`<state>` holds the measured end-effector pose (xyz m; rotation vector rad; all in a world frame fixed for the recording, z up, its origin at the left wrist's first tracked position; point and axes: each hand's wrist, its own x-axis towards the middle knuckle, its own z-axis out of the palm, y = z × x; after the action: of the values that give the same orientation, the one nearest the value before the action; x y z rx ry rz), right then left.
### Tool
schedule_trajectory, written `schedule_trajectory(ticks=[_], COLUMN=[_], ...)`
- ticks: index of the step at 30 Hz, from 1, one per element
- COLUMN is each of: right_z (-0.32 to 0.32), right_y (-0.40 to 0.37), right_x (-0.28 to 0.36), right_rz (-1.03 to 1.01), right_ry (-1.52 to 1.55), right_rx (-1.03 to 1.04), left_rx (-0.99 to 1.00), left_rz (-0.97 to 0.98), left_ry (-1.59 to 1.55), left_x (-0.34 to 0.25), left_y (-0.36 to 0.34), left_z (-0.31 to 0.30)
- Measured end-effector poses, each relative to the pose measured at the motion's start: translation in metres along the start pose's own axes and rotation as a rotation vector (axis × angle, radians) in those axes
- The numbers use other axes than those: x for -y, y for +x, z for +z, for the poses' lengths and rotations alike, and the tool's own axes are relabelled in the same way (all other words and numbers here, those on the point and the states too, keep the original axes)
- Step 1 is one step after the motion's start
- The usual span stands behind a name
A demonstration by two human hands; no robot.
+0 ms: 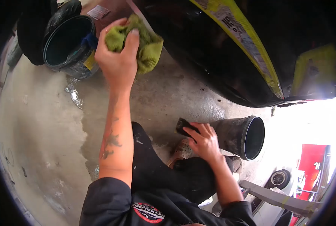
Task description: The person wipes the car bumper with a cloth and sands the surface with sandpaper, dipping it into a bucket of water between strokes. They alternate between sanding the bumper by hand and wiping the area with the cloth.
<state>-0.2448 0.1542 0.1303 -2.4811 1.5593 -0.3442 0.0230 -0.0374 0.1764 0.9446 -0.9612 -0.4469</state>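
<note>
Wet grey concrete floor (44, 124) spreads under a crouching person. Their left hand (117, 62) is raised, its fingers clenched around a crumpled olive-green cloth (147, 45), just beside a dark round plastic bucket (76, 67). Lower down, by the knee, the right hand (205, 143) pinches a small black rectangular block (183, 126) near a tan perforated shoe (181, 150). A black cylindrical tube (235, 135) lies on its side just beyond. Above curves a glossy black car panel (213, 56) edged with yellow masking tape (247, 41).

— What is the cloth (147, 47) like?
— Green, crumpled, bunched in the left hand (117, 60), its loose end spilling out beside the fingers.
— And the pad (183, 126)?
— Small, black, flat, poking out past the fingertips of the right hand (205, 142).
</note>
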Motion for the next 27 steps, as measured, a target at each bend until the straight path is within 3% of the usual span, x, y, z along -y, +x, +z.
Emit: schedule_trajectory(ticks=[2, 5, 7, 11, 14, 19, 22, 27], right_z=[0.013, 0.011, 0.011, 0.024, 0.026, 0.023, 0.020, 0.017], right_y=[-0.003, -0.007, -0.010, -0.015, -0.014, -0.019, -0.019, -0.016], right_x=[-0.003, -0.018, -0.037, -0.061, -0.070, -0.077, -0.079, -0.080], right_rz=[0.027, 0.067, 0.169, 0.335, 0.394, 0.461, 0.464, 0.469], right_ry=[0.135, 0.204, 0.182, 0.176, 0.199, 0.216, 0.216, 0.226], right_rx=[-0.002, -0.002, -0.001, 0.094, 0.178, 0.225, 0.232, 0.234], left_rx=[-0.023, -0.035, 0.068, 0.517, 0.611, 0.789, 0.796, 0.701], left_rz=[0.007, 0.386, 0.437, 0.436, 0.371, 0.176, 0.410, 0.406], left_ry=[-0.019, 0.341, 0.370, 0.196, 0.196, 0.564, 0.866, 0.946], left_x=[-0.006, 0.015, 0.008, 0.005, 0.008, -0.001, 0.003, 0.018], left_y=[0.008, -0.026, -0.062, -0.141, -0.168, -0.130, -0.097, -0.067], left_z=[0.030, 0.069, 0.081, 0.088, 0.087, 0.072, 0.058, 0.039])
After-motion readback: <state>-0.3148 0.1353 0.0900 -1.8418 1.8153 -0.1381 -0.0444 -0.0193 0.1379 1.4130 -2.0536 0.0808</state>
